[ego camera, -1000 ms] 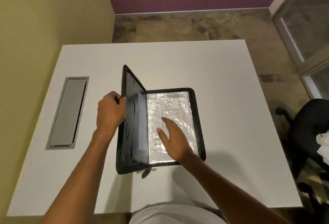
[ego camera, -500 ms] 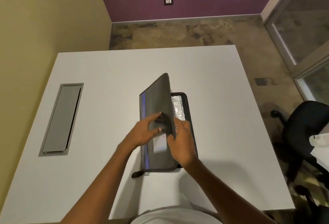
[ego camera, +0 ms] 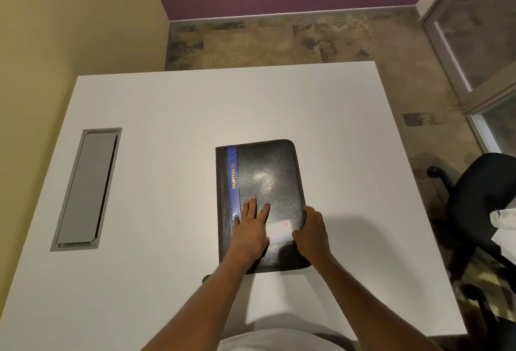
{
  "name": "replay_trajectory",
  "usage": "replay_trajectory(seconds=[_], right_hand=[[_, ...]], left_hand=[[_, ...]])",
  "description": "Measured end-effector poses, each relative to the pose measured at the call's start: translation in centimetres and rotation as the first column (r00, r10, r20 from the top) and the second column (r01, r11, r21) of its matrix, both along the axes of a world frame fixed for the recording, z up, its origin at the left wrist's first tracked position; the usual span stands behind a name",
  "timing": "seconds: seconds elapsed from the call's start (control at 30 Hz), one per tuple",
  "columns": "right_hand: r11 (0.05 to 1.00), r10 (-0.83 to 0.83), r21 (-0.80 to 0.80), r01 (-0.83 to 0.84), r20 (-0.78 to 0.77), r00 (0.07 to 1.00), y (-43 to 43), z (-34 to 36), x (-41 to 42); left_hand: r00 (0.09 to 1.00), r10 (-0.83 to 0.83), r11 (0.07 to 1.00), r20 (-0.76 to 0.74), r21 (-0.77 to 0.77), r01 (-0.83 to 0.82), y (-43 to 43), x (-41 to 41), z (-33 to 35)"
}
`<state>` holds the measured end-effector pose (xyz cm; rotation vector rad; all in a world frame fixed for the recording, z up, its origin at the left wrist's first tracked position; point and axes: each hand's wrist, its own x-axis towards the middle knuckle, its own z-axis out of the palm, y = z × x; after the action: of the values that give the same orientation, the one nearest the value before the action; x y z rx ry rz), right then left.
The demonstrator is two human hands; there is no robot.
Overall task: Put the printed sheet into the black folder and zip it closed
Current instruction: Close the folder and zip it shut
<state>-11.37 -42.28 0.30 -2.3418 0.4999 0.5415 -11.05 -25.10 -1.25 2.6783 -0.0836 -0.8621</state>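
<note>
The black folder lies closed and flat on the white table, with a blue stripe down its left side and a small label near its lower right. My left hand rests flat on the cover, fingers spread. Curled over the folder's right edge, near the lower corner, is my right hand. The printed sheet is hidden inside. The zipper pull peeks out at the lower left corner beside my left forearm.
A grey recessed cable hatch sits in the table's left part. A black office chair stands off the table's right edge. Walls close in at the left and far side.
The folder's cover swung from upright on the left down over the sheet and now lies shut. My left hand moved onto the cover; my right hand slid out to the right edge.
</note>
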Motion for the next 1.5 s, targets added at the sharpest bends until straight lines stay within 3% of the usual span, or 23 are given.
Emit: replay_trajectory(seconds=[0.17, 0.3, 0.43, 0.6, 0.7, 0.8, 0.9, 1.0, 1.17, 1.33, 1.5], right_hand=[[0.978, 0.172, -0.111, -0.177, -0.055, 0.984, 1.0, -1.8, -1.3], [0.956, 0.243, -0.149, -0.254, -0.086, 0.966, 1.0, -2.8, -2.5], [0.942, 0.245, -0.251, -0.221, 0.065, 0.967, 1.2, -2.7, -3.8], [0.993, 0.121, -0.042, -0.115, 0.230, 0.966, 4.0, -1.5, -7.3], [0.981, 0.116, 0.152, -0.124, 0.060, 0.991, 6.2, -1.3, -9.1], [0.948, 0.047, 0.319, -0.011, -0.103, 0.994, 8.5, -2.6, -10.6], [0.922, -0.012, 0.366, 0.128, -0.303, 0.953, 10.6, -3.5, -12.2], [0.895, -0.085, 0.384, 0.227, -0.351, 0.932, 12.1, -4.1, -13.1], [0.883, -0.167, 0.378, 0.278, -0.303, 0.938, 13.8, -5.0, -13.8], [0.964, -0.178, 0.197, 0.181, -0.034, 0.983, 14.7, -6.0, -15.7], [0.952, -0.258, 0.172, 0.254, 0.005, 0.966, 14.7, -5.9, -16.5]], left_hand=[[0.999, -0.029, 0.999, 0.027, 0.040, 0.028, -0.3, -0.4, -1.5], [0.996, -0.015, 0.999, 0.087, -0.048, 0.019, 0.6, -1.1, -1.7], [0.976, 0.116, 0.981, 0.185, -0.175, -0.084, 3.5, -3.6, -1.5], [0.916, 0.332, 0.934, 0.226, -0.214, -0.285, 7.1, -8.7, -0.7], [0.883, 0.424, 0.903, 0.202, -0.168, -0.396, 8.3, -11.5, -0.5], [0.883, 0.448, 0.894, 0.139, -0.085, -0.440, 9.0, -13.1, -0.6], [0.904, 0.419, 0.908, 0.082, -0.022, -0.419, 9.5, -13.3, -0.6], [0.914, 0.402, 0.915, 0.050, 0.002, -0.403, 9.7, -13.2, -0.6], [0.886, 0.462, 0.886, -0.033, -0.018, -0.463, 9.7, -13.2, -0.7], [0.836, 0.533, 0.838, -0.126, -0.051, -0.543, 9.6, -12.6, -0.4], [0.794, 0.574, 0.802, -0.202, -0.059, -0.595, 9.9, -12.3, -0.5]])
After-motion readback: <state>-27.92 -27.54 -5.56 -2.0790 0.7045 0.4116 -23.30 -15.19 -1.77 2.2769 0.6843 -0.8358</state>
